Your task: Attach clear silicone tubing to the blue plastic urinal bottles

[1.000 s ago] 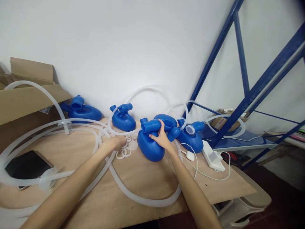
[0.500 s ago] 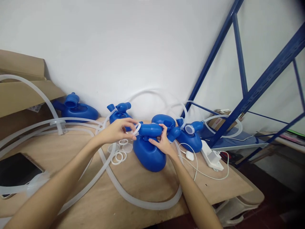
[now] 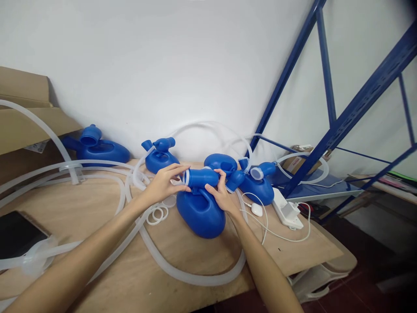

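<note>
Ring (image 3: 186, 177) sits at the mouth of the blue spout (image 3: 203, 178), seating unclear, my left hand (image 3: 166, 182) pinching it, right hand (image 3: 223, 194) clamped on the spout, more rings (image 3: 154, 224) loose on the bench (image 3: 192, 254).

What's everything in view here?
Table: one, brown, centre
Containers: five, blue, one front, four farther back
Rings: at least three, white, at front container's opening and on table
Disc: one visible, translucent, near rings
Tubes: several, translucent white, across table
Rack: one, blue, right
Boxes: two, brown, left and on rack
Flat device: one, black, left
Power strip: one, white, right
Small case: one, white, right
Cabling: some, white, right
Stool: one, beige, lower right
Wall: one, white, behind
Left hand: one, bare, at front opening
Right hand: one, bare, on front container
</note>
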A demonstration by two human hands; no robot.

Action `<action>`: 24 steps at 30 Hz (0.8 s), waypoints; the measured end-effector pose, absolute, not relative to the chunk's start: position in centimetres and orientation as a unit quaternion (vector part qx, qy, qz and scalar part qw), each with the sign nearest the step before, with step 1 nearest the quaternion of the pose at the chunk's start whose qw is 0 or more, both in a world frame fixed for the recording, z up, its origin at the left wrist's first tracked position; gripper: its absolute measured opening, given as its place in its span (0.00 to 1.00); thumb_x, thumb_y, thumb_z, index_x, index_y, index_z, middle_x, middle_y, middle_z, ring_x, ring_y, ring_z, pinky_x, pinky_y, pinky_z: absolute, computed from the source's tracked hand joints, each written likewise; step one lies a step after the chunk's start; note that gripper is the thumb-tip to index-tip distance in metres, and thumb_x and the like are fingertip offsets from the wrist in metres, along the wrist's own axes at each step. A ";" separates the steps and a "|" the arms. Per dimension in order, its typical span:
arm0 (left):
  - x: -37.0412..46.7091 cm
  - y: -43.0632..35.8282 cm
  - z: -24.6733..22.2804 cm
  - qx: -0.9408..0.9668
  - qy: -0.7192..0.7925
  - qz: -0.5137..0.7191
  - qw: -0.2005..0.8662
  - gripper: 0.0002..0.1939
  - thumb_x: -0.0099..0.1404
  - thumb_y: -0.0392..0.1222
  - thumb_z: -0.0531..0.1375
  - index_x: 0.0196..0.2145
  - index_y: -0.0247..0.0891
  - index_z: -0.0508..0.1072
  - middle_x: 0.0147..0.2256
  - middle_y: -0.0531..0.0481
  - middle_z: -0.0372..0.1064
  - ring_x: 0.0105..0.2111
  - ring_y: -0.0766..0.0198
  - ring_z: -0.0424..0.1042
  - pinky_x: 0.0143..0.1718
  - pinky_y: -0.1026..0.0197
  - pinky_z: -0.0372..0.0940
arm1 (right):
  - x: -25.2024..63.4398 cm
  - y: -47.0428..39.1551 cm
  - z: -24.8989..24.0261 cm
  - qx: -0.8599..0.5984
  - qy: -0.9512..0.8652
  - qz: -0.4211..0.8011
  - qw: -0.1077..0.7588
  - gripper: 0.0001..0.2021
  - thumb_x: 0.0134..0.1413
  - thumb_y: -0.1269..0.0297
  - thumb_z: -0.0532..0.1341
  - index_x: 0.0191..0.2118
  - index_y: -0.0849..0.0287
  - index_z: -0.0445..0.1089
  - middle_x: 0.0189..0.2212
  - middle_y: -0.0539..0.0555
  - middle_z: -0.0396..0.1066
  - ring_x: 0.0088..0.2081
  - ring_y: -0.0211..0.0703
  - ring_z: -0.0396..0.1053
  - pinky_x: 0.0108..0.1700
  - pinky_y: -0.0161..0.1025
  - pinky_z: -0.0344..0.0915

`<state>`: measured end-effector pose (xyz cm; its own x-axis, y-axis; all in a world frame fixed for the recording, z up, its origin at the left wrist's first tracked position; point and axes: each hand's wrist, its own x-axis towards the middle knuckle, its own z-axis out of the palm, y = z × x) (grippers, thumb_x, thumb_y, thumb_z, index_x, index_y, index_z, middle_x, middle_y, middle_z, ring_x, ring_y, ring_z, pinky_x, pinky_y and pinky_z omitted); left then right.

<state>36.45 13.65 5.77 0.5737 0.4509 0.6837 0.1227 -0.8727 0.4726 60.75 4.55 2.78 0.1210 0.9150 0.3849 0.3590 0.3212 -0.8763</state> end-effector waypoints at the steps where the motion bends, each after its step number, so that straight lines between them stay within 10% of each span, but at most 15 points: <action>1: 36.4 13.7 5.6 0.873 0.151 0.434 0.162 0.34 0.64 0.62 0.68 0.62 0.42 0.75 0.56 0.40 0.75 0.45 0.53 0.80 0.44 0.53 0.79 | 60.9 4.6 2.8 -0.518 -0.612 0.263 0.536 0.34 0.56 0.45 0.65 0.59 0.47 0.46 0.60 0.58 0.61 0.59 0.52 0.69 0.59 0.49 0.71; 11: 36.2 11.7 6.2 0.882 -0.017 0.419 -0.213 0.35 0.77 0.34 0.58 0.76 0.44 0.51 0.60 0.41 0.74 0.60 0.52 0.75 0.60 0.50 0.75 | 61.9 4.7 2.6 -0.480 -0.622 0.270 0.557 0.33 0.51 0.41 0.67 0.55 0.49 0.53 0.57 0.57 0.63 0.54 0.53 0.69 0.56 0.49 0.72; 24: 36.2 10.4 6.1 0.903 0.008 0.396 -0.165 0.36 0.78 0.30 0.52 0.77 0.49 0.44 0.65 0.45 0.69 0.67 0.54 0.67 0.62 0.51 0.72 | 62.4 4.8 2.4 -0.480 -0.623 0.260 0.560 0.32 0.52 0.37 0.67 0.57 0.46 0.62 0.60 0.54 0.67 0.59 0.56 0.69 0.64 0.55 0.68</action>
